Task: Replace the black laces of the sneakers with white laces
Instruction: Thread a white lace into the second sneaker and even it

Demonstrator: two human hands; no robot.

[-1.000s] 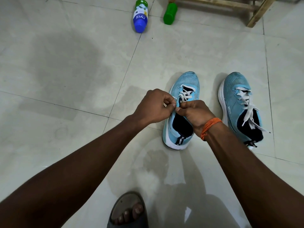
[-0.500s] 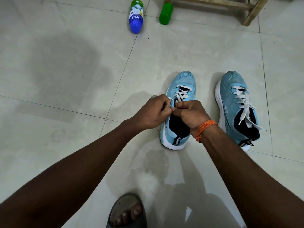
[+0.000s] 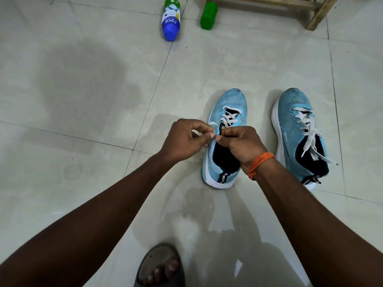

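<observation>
Now your left hand [image 3: 186, 139] and right hand [image 3: 240, 146] each keep a pinch grip on the white lace [image 3: 228, 120] at the top eyelets of the sneaker [image 3: 230, 100] on the floor [image 3: 83, 100], toe pointing away from you.

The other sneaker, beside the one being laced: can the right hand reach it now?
Probably yes. The other sneaker lies close beside the right hand with bare floor between, but that hand pinches a lace and must let go first.
</observation>
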